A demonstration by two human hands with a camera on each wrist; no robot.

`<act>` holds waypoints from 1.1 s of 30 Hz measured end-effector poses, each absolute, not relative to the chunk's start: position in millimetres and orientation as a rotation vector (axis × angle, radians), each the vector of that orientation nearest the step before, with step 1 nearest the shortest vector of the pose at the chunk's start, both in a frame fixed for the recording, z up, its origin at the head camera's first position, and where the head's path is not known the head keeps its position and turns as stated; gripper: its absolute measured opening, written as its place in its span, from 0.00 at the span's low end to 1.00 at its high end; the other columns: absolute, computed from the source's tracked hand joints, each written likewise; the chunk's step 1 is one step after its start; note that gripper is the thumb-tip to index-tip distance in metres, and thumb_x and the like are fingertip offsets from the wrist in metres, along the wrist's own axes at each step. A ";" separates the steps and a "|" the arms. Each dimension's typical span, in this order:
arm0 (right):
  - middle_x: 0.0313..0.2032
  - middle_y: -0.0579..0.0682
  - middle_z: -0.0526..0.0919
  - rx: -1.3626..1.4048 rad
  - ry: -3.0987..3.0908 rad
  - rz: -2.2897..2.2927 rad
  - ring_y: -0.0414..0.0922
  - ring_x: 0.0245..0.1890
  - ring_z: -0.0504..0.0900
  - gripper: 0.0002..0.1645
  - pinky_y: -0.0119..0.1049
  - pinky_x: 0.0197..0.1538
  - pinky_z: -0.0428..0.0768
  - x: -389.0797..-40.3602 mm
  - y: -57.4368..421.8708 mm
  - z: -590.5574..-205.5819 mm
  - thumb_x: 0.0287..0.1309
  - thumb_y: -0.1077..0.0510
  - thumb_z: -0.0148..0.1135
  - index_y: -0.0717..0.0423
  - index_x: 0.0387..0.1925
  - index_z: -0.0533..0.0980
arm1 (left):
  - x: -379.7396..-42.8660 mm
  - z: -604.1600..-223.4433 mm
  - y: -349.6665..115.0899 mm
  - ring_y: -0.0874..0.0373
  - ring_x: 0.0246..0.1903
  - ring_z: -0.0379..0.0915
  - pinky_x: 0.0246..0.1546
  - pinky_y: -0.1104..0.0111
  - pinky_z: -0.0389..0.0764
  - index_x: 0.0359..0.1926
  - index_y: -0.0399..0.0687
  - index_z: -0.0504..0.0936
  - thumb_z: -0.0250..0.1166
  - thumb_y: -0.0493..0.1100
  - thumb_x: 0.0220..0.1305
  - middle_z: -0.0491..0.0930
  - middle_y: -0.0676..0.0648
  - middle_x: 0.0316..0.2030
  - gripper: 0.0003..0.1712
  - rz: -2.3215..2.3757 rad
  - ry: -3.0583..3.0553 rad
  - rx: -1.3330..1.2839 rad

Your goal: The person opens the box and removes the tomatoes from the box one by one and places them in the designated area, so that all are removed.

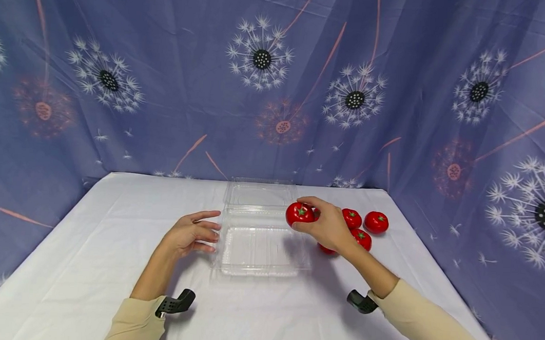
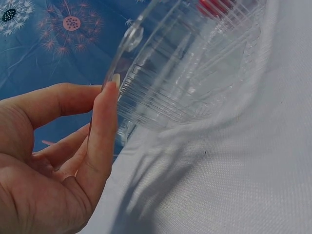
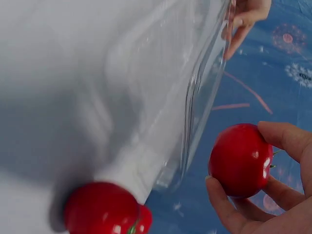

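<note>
My right hand (image 1: 327,224) holds a glossy red tomato (image 1: 299,214) between thumb and fingers. It is raised over the right side of a clear plastic clamshell container (image 1: 260,267), whose lid (image 1: 262,194) lies folded back toward the curtain. In the right wrist view, the gripped tomato (image 3: 240,161) is apart from the container wall. By the container's left edge is my left hand (image 1: 192,235), its fingers spread and loosely bent. Whether those fingertips touch the rim cannot be told. No tomato shows inside the container in the head view.
Several more tomatoes (image 1: 376,222) sit on the white tablecloth (image 1: 88,253) right of the container, some partly hidden by my right hand and forearm. A blue curtain (image 1: 189,83) with dandelion prints encloses the table's back and sides. Each wrist wears a black camera (image 1: 361,301).
</note>
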State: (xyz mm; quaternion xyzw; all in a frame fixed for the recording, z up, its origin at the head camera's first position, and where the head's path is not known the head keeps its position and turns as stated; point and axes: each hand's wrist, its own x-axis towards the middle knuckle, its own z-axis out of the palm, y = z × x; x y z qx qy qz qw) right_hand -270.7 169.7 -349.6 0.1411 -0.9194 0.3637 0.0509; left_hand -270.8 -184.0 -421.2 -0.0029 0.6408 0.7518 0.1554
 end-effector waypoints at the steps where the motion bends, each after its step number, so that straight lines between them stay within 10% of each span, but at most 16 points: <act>1: 0.57 0.52 0.83 0.418 -2.805 1.105 0.53 0.53 0.83 0.37 0.53 0.55 0.84 -270.9 173.9 -348.4 0.50 0.49 0.78 0.41 0.63 0.77 | -270.5 -421.4 -184.3 0.55 0.32 0.86 0.28 0.64 0.89 0.76 0.37 0.60 0.66 0.25 0.58 0.84 0.43 0.45 0.45 2.151 1.840 -0.010; 21: 0.62 0.64 0.77 0.139 -2.833 1.012 0.62 0.53 0.83 0.40 0.52 0.51 0.87 -277.0 275.2 -336.9 0.55 0.50 0.74 0.53 0.69 0.72 | -273.2 -423.3 -184.7 0.56 0.32 0.84 0.29 0.63 0.90 0.76 0.36 0.61 0.65 0.25 0.59 0.83 0.41 0.47 0.44 2.137 1.862 -0.006; 33: 0.60 0.70 0.77 -0.002 -2.790 0.901 0.67 0.58 0.72 0.40 0.62 0.57 0.68 -276.9 323.0 -350.3 0.56 0.49 0.74 0.60 0.66 0.73 | -271.8 -421.3 -184.4 0.57 0.31 0.83 0.29 0.63 0.90 0.76 0.37 0.61 0.64 0.26 0.59 0.82 0.40 0.49 0.43 2.120 1.880 -0.002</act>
